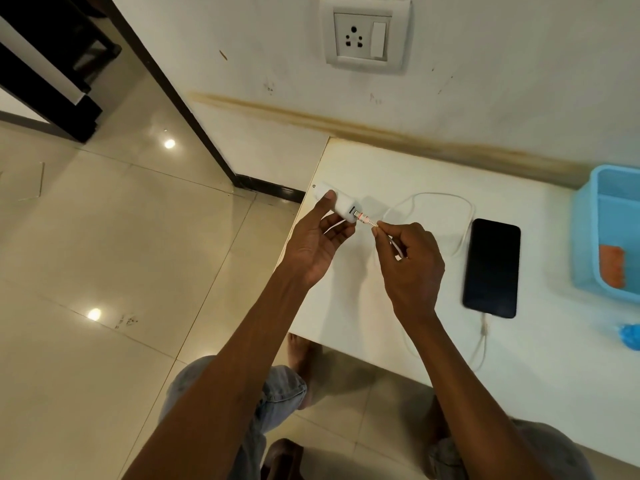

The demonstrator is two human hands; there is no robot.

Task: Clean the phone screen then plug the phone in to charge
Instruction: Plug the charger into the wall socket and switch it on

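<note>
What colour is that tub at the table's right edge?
Light blue; the tub shows in the head view, the only one.

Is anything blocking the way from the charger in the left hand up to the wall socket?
Nothing visible does. The left hand holds the charger over the table's left end, and only bare wall lies between it and the wall socket.

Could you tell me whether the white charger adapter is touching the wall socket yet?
Apart. The head view shows the charger adapter held in the left hand low over the table's edge, with bare wall between it and the wall socket above.
</note>
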